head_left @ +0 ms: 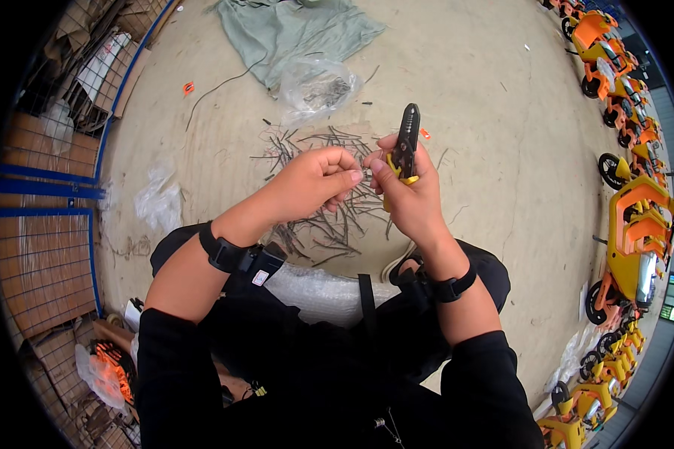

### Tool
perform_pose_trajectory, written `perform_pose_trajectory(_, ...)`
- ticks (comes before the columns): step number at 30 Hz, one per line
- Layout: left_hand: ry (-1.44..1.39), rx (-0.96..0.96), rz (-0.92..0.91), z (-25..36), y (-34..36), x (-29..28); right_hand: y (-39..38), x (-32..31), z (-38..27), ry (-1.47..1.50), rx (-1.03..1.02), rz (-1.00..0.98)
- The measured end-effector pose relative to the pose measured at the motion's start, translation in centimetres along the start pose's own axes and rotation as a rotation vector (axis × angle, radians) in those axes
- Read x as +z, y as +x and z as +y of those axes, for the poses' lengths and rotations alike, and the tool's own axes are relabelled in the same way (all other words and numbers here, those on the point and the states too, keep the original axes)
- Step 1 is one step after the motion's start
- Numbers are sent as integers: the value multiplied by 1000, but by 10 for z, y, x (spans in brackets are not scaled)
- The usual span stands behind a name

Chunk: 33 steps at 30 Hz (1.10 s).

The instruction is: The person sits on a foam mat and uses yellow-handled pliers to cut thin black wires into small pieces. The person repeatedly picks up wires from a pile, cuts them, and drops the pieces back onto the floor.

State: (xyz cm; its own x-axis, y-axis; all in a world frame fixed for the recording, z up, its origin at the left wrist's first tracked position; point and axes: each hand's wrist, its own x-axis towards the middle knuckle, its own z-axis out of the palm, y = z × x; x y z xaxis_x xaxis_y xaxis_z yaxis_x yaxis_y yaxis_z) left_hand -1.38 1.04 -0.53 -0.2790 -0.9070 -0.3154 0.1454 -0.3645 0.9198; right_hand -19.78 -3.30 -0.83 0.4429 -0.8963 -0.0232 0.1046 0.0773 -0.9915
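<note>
In my right hand [412, 194] I hold a pair of wire strippers [407, 142], black with yellow handles, their jaws pointing away from me. My left hand [314, 179] is closed in a pinch close to the right hand's fingertips. Whatever lies between its thumb and finger is too small to make out. Beneath both hands a loose heap of short dark wire pieces [329, 224] is spread over the floor.
Beyond the heap lie a clear plastic bag [318, 88] with dark bits inside and a grey-green sack [292, 34]. Crumpled plastic [159, 198] is at the left, near a blue mesh cage [49, 213] with cardboard. Yellow-orange bikes [636, 232] line the right.
</note>
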Motion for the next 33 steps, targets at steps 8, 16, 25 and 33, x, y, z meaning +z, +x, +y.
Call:
perform_pose_trajectory(8, -31, 185, 297, 6, 0, -9, -11, -11, -11, -97, 293, -330)
perform_pose_trajectory(16, 94, 253, 215, -2, 2, -11, -16, -1, -7, -95, 340, -377)
perform_pose_trajectory(25, 145, 203, 230, 1, 2, -10, -14, -3, -9, -166, 363, -397)
perform_pose_trajectory(33, 146, 223, 234, -2, 3, -9, -15, -2, -10, -232, 339, -371)
